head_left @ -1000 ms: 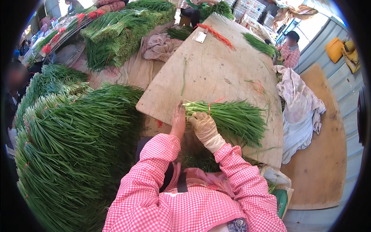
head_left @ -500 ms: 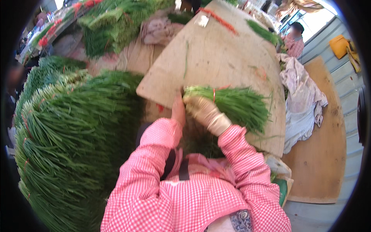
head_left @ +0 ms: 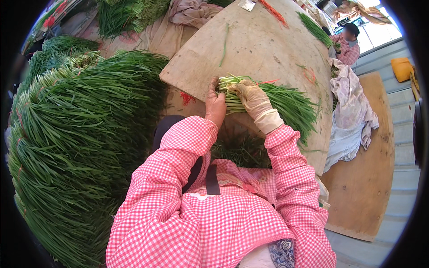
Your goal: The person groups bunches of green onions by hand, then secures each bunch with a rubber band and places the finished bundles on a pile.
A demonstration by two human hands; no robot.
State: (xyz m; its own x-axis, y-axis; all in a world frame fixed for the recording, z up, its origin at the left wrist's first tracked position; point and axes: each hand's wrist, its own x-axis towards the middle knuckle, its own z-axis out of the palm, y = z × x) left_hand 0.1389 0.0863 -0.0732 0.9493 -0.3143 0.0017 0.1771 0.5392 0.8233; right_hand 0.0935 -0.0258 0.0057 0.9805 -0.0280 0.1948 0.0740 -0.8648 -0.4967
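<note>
A bunch of green chives [head_left: 286, 100] lies at the board's near edge, its pale cut stems to the left and its leaves spreading right. My right hand [head_left: 254, 99], in a pale work glove, is closed over the bunch near the stem end. A thin red tie shows just beyond the glove. My bare left hand [head_left: 215, 103] is upright against the cut ends, its fingers stretched out and touching them. Both arms wear pink checked sleeves.
A large heap of tied chives [head_left: 80, 134] rises on my left. The wooden board [head_left: 250, 44] carries stray leaves, red ties [head_left: 273, 12] and another chive bunch [head_left: 315, 29]. Crumpled cloths [head_left: 351, 98] hang at its right side. A person [head_left: 347, 44] sits at the far right.
The view has shifted, and the pile and board appear higher in it. My right hand stays on the bunch; the left has turned more fully against the stem ends, with its fingers now showing.
</note>
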